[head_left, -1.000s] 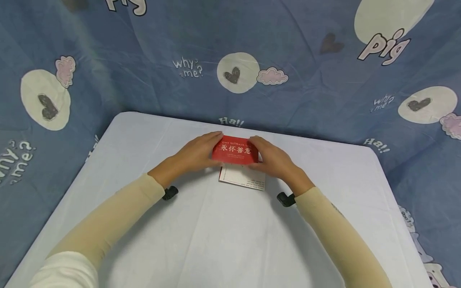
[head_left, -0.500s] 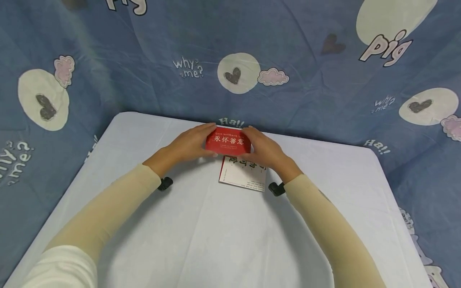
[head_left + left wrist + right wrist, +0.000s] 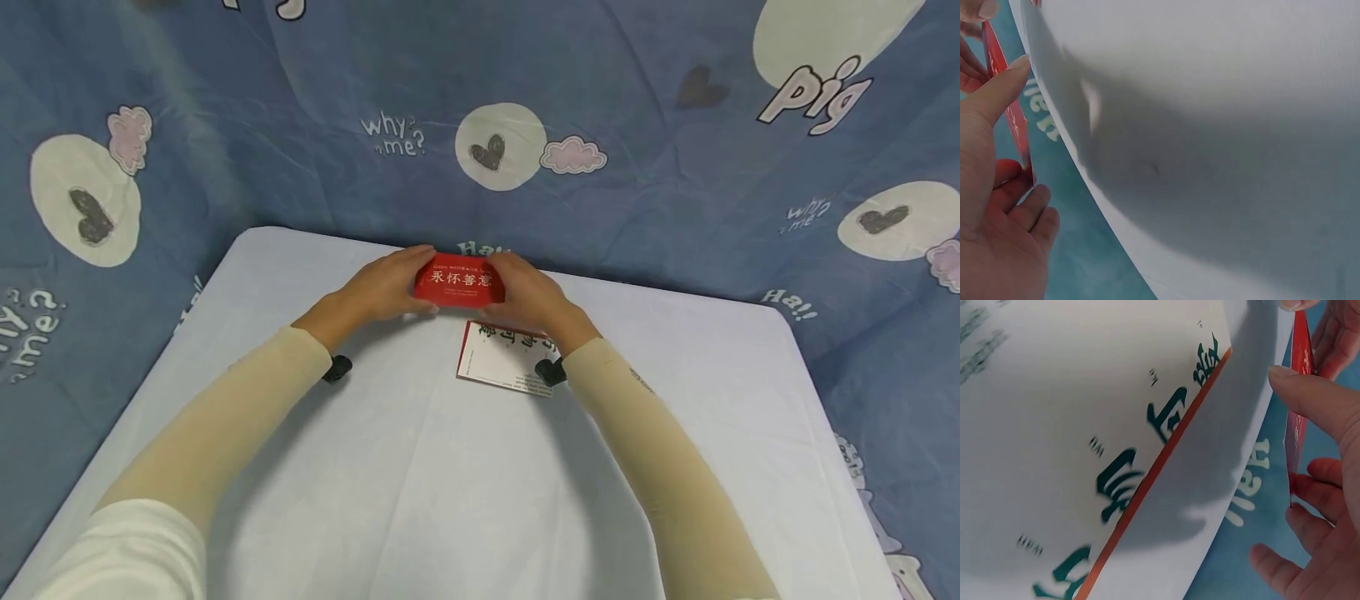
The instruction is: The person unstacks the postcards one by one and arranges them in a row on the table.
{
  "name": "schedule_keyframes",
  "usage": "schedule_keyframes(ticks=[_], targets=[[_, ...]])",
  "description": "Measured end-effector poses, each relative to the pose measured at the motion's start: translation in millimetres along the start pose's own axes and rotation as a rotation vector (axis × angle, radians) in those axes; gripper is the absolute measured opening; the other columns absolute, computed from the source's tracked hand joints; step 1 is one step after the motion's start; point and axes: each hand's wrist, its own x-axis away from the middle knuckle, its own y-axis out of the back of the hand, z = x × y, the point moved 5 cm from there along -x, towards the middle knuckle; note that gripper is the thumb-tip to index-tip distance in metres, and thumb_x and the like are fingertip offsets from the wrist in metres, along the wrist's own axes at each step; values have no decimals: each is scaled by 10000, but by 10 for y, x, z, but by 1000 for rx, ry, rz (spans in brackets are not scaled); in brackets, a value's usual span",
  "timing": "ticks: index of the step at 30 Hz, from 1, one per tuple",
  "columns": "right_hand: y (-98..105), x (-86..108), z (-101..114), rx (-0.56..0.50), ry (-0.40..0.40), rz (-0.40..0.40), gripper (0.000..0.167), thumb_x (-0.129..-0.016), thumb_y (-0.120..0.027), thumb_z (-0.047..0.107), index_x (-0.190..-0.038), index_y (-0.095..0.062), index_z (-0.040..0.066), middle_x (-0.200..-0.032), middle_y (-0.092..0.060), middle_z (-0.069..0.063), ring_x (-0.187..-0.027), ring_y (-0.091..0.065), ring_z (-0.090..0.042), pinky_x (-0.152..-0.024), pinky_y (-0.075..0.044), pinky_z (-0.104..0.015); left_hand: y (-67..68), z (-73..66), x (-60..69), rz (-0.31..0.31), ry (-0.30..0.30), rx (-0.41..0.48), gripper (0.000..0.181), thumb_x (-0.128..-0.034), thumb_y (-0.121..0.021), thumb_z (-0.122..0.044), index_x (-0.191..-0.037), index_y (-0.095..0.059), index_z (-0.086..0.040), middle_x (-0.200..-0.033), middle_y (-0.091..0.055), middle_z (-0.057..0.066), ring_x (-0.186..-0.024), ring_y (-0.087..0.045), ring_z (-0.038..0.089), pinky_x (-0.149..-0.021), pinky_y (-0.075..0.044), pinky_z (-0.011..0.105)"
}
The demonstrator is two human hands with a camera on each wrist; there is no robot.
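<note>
From the head, gripping a red card [image 3: 460,281] by opposite ends with left hand [image 3: 386,283] and right hand [image 3: 534,293], near the far edge of the desk [image 3: 465,483], beyond a white printed card [image 3: 497,358]. From the left wrist, pinching one end, nearly edge-on; from the right wrist, pinching the other.

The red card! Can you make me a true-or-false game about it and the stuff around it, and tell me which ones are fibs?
1. The left hand and the right hand both hold the red card. True.
2. The red card lies flat on the white table. False: the hands hold it up off the table.
3. The printed white card lies on the table. True.
4. The cloth behind the table is plain yellow. False: it is blue, with hearts, clouds and words on it.
5. The big writing on the red card is pale. True.
</note>
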Motion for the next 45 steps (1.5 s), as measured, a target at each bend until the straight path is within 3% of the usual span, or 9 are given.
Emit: schedule_keyframes(ticks=[5,14,21,37,45], targets=[[-16,-134,10,-15,-31,22,923,-865,-853,385,-1618,-367,165,-1631,-413,-50,-1531,-321,-269,-1193,-374,-500,42,79,-51,-4,26,14,1007,-870,-866,-350,-1631,-301,-9,-1694,-292,141,-1545,-277,341,-1224,-300,551],[-106,-276,2,-45,-50,36,913,-856,-864,387,-1600,-389,153,-1562,-478,-33,-1378,-455,-225,-1141,-439,-469,52,158,-111,32,75,27,1000,-867,-872,-305,-1634,-298,-17,-1691,-292,150,-1532,-294,351,-1219,-306,561],[-190,-317,25,-55,-44,46,922,-842,-879,378,-1593,-395,149,-1536,-493,-39,-1345,-476,-227,-1116,-466,-460,6,222,-110,60,101,51,993,-861,-875,-281,-1635,-305,-31,-1683,-303,160,-1520,-308,362,-1217,-305,569],[-341,-386,49,-57,-57,74,865,-858,-853,423,-1568,-436,162,-1447,-562,-10,-1256,-519,-202,-1107,-462,-458,3,360,-94,135,97,136,1011,-868,-875,-257,-1641,-268,-25,-1629,-383,167,-1460,-372,347,-1225,-301,541],[-376,-423,57,-63,-46,86,852,-848,-865,418,-1549,-455,162,-1400,-583,-5,-1235,-523,-195,-1091,-477,-443,-21,405,-92,141,104,158,1000,-852,-880,-245,-1634,-296,-29,-1621,-394,170,-1456,-370,356,-1217,-307,564]])
